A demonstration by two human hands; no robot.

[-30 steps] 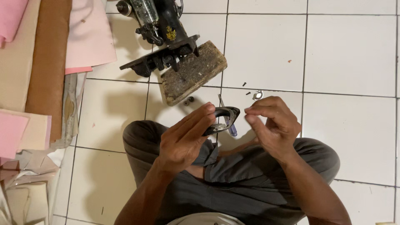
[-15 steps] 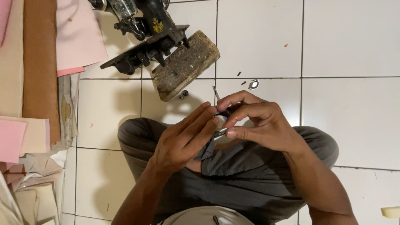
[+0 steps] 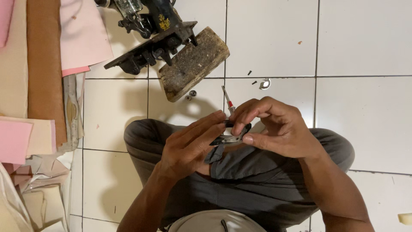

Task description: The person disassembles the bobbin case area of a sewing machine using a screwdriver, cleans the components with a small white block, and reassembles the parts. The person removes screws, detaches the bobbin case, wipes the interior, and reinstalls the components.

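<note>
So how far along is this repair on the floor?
Done: small screws and a metal ring already lie loose on the tiles beside the black sewing machine. In hand: left hand and right hand grip a small dark metal part. Left: the part is still off the machine.

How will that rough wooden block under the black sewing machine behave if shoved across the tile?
The wooden block looks thick and coarse, so probably stiff and fairly heavy, dragging rather than rolling. The sewing machine seems to rest partly on it, so a push may well tip or shift the machine. The white floor tiles look smooth, possibly easing sliding.
</note>
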